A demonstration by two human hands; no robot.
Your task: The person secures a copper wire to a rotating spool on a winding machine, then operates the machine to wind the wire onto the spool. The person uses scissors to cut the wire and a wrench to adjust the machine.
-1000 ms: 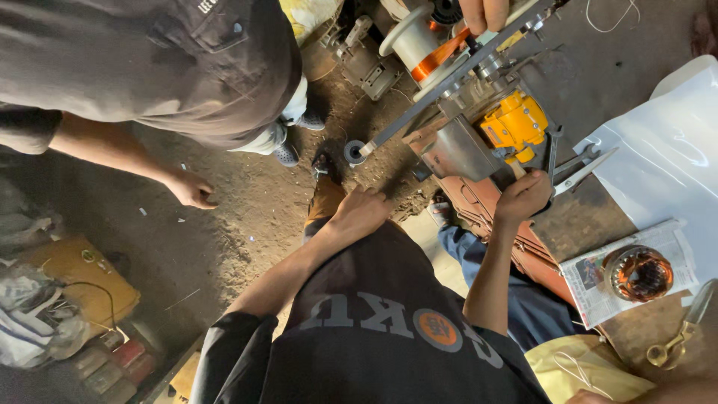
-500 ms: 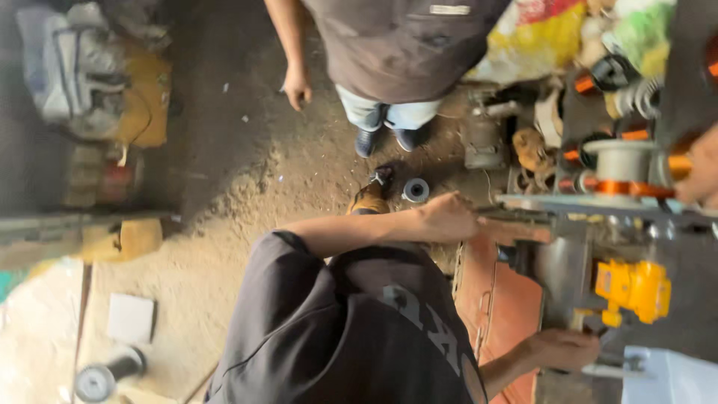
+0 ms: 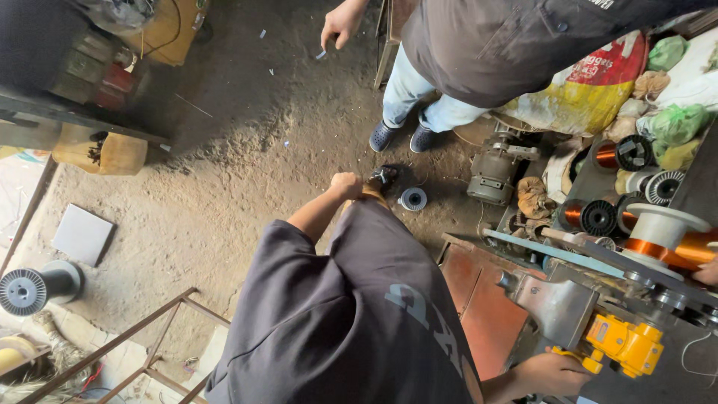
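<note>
Only a small part of one of our hands (image 3: 707, 272) shows, at the right edge of the view, and we cannot tell if it is the left or the right one. It lies against the copper wire of a white-flanged spool (image 3: 664, 238) that sits on the winding machine. We cannot tell how the fingers are placed, because the edge of the picture cuts them.

Just below the spool we see a grey metal bracket (image 3: 557, 303) and a yellow part (image 3: 625, 346) of the same machine. A co-worker in a dark shirt (image 3: 359, 322) bends between us and the floor. One hand of this person (image 3: 551, 372) is closed under the yellow part. The other one (image 3: 345, 185) is a fist near a brown shoe (image 3: 381, 178) and a small grey reel (image 3: 413, 198) on the dirt floor (image 3: 224, 187).

Further away, a second person in blue jeans (image 3: 407, 90) stands with one hand (image 3: 340, 22) hanging loose. An old motor (image 3: 493, 168) and two copper reels (image 3: 598, 217) lie on the right. A big grey bobbin (image 3: 30, 288) lies far left, near a grey tile (image 3: 82, 234).
</note>
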